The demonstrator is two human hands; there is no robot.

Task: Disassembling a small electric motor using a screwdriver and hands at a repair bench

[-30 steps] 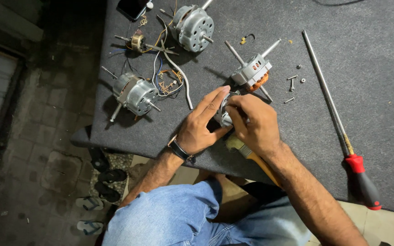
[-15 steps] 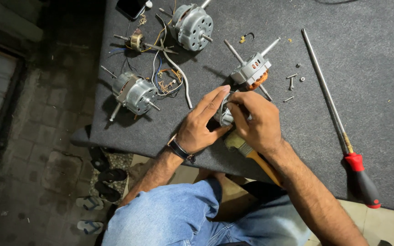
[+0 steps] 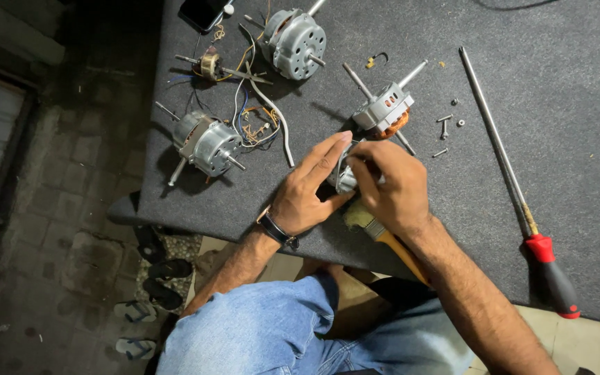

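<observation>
The left hand (image 3: 307,191) and the right hand (image 3: 392,186) meet near the front edge of the table (image 3: 578,139). Between them sits a small grey metal motor part (image 3: 345,179). The left hand holds it from the left, with its fingers stretched out long and the thumb under it. The right hand curls over it from the right, with its fingertips pinched on the top of the part. Most of the part is hidden by the two hands. The left wrist wears a black watch (image 3: 277,229).

Just under the right hand lies a brush with a yellow handle (image 3: 390,243), partly covered by the arm.

Just past the hands stands an open motor with orange wire coils (image 3: 383,112). A few small screws (image 3: 444,129) lie beside it. To the left lie a round silver motor (image 3: 206,144) and a tangle of thin wires (image 3: 255,128). Farther back sits another round motor with holes (image 3: 298,42). Well off to the right lies a long screwdriver with a red and black handle (image 3: 551,272).
</observation>
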